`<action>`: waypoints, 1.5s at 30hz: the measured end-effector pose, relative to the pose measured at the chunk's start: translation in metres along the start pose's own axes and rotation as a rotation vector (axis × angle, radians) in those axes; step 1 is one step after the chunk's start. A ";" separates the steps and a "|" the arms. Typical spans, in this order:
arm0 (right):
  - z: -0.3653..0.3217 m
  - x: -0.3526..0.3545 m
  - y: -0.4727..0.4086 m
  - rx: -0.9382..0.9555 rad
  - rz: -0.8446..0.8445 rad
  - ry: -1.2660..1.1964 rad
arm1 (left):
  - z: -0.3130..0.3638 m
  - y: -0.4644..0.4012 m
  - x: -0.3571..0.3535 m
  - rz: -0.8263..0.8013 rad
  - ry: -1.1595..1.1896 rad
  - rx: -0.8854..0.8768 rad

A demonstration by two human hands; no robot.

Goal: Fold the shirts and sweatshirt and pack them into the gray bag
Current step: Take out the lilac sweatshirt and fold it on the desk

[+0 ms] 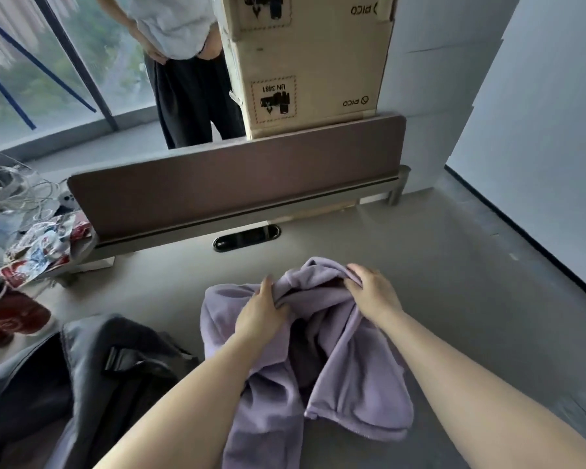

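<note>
A lilac fleece sweatshirt (349, 374) lies crumpled on the grey desk (437, 272) in front of me. My left hand (263, 311) grips a bunch of its fabric at the upper left. My right hand (372, 292) pinches the fabric at the upper right, near the top fold. A darker inner layer shows between my hands. The gray bag (82, 374) lies open at the lower left, with a black strap and buckle across it. No other shirts are visible.
A brown divider panel (237, 184) runs along the desk's far edge, with a cable slot (247, 238) below it. A cardboard box (305, 62) stands behind. A person (183, 69) stands beyond the divider. Cables, printed packets (44, 245) and a red item (11, 316) clutter the left.
</note>
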State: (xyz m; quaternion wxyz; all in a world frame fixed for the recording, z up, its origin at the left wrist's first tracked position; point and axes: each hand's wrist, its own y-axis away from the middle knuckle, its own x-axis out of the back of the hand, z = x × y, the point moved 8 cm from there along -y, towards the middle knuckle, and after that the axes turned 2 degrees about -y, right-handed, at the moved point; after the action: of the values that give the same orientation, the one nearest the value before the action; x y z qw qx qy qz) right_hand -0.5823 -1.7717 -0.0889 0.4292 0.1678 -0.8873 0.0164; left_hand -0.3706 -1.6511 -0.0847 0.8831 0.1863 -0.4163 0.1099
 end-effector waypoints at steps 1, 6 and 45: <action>0.008 -0.004 -0.006 -0.018 -0.074 0.006 | -0.002 -0.002 -0.006 -0.036 -0.014 0.038; 0.014 0.000 -0.004 0.023 -0.074 -0.008 | -0.022 0.002 -0.018 -0.160 -0.068 0.203; 0.032 -0.032 0.084 0.475 -0.341 0.816 | -0.053 0.053 -0.015 -0.161 -1.056 -0.360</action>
State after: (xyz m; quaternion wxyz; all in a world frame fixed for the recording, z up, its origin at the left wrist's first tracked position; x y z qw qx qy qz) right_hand -0.6145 -1.6892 -0.1244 0.6877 0.3833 -0.5790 0.2120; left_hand -0.3615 -1.5813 -0.1148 0.5785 0.0933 -0.7984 -0.1386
